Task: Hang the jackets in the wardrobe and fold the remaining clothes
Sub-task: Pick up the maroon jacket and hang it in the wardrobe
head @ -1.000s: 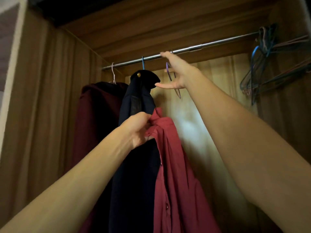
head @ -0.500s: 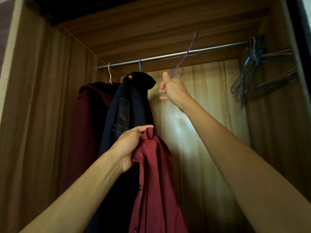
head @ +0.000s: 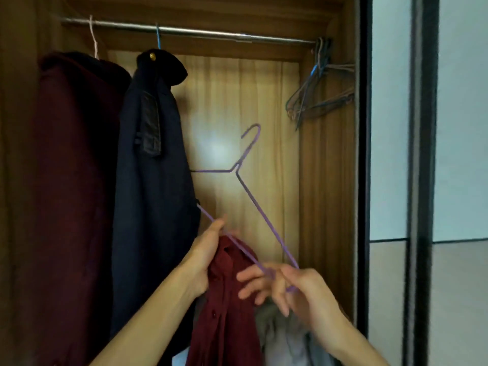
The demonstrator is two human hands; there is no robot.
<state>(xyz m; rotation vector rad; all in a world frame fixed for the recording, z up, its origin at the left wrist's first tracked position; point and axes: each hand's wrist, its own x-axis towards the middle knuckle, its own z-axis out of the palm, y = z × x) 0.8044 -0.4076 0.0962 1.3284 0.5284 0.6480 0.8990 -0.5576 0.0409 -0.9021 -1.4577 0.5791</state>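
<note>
Rail, left: maroon coat [head: 71,154] and navy jacket [head: 155,154] hanging, crowding the hanger.
Left hand [head: 208,249]: gripping red shirt [head: 227,299].
Right hand [head: 290,289]: pinching purple hanger [head: 253,202].
Far right: spare hangers [head: 317,93] hanging.

Along the rail [head: 184,30] the left end is taken: a maroon jacket [head: 76,180] hangs against the wardrobe's left wall, and a dark navy jacket [head: 155,154] hangs just beside it, touching it. The right end is crowded by a bunch of empty hangers [head: 317,96] pressed to the right wall. Between the navy jacket and that bunch the rail is bare, and the space below it is open down to the back panel [head: 237,101]. Lower in this gap a purple hanger [head: 253,202] slants across, its left tip near the navy jacket, with a red shirt [head: 227,299] bunched beneath it.
</note>
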